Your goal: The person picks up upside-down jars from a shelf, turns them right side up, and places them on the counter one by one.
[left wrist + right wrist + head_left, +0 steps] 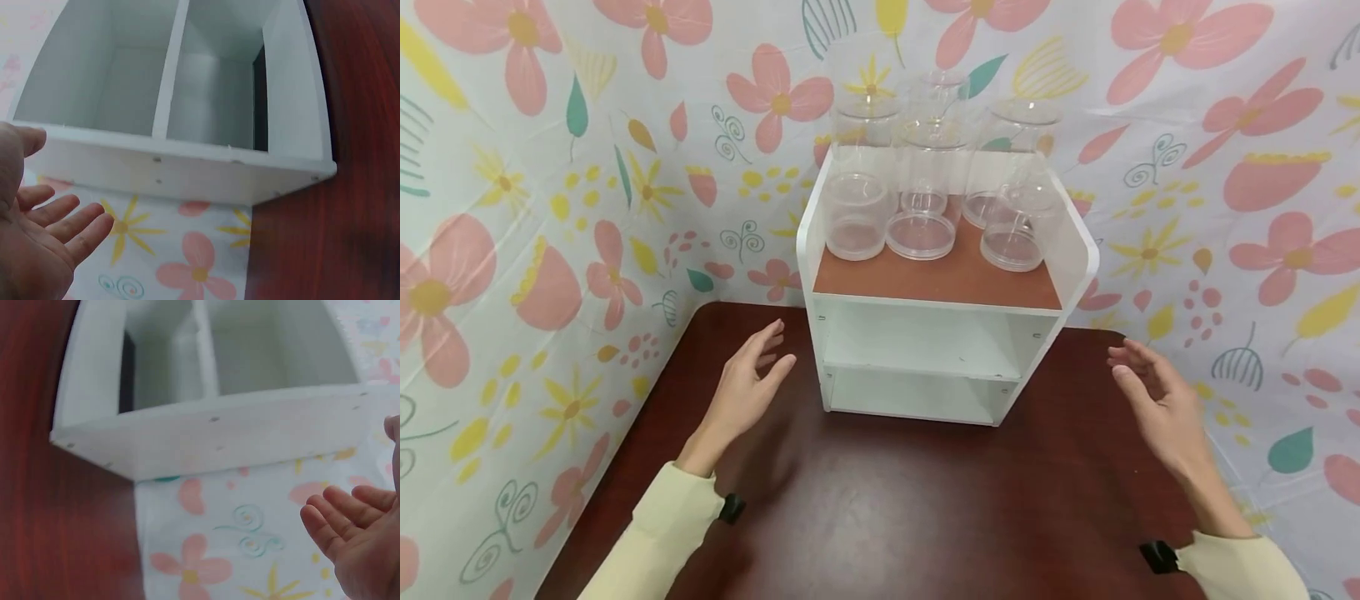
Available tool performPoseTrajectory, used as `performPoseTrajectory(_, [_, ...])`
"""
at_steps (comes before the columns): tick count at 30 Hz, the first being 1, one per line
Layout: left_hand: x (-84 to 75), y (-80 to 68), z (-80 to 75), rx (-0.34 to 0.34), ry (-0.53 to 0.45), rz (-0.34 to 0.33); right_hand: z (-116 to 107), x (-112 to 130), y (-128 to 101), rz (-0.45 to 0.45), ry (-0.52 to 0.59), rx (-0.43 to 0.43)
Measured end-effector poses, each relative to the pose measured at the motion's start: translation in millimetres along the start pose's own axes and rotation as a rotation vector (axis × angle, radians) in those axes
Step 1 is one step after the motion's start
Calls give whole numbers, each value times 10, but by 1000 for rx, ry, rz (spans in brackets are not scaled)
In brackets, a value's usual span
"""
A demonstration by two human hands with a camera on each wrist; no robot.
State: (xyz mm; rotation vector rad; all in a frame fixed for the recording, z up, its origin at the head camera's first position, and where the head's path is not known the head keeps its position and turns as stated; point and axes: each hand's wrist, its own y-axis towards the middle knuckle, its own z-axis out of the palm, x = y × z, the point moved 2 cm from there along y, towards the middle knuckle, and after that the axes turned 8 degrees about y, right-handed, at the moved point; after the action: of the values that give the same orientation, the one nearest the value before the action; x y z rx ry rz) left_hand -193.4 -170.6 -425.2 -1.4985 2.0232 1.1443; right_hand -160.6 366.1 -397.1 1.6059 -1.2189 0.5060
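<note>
A small white shelf unit (pixel 921 373) stands on the table, with several clear plastic jars (pixel 922 237) grouped on its brown top board (pixel 917 279). My left hand (pixel 741 387) hovers to the left of the unit, fingers extended and apart from its side. On the other side, my right hand (pixel 1161 408) is held in the air, its fingers loosely bent and touching nothing. Both wrist views show the unit's side panels beyond the hands: the left panel (pixel 187 172) and the right panel (pixel 212 434). Neither hand holds anything.
Below the top board, the unit has two open compartments split by a thin white shelf (pixel 917 372). The dark reddish-brown table (pixel 887 508) spreads out in front. Flower-patterned cloth (pixel 625 208) hangs behind and on both sides.
</note>
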Motion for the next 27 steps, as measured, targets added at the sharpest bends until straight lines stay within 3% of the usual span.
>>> performPoseTrajectory(10, [-253, 279, 162, -6, -64, -60, -119, 545, 95, 19, 15, -108])
performPoseTrajectory(17, [-334, 392, 266, -59, -113, -105, -130, 865, 193, 42, 19, -100])
performPoseTrajectory(27, [-331, 474, 385, -148, -12, -127, -32, 1173, 382, 112, 25, -95])
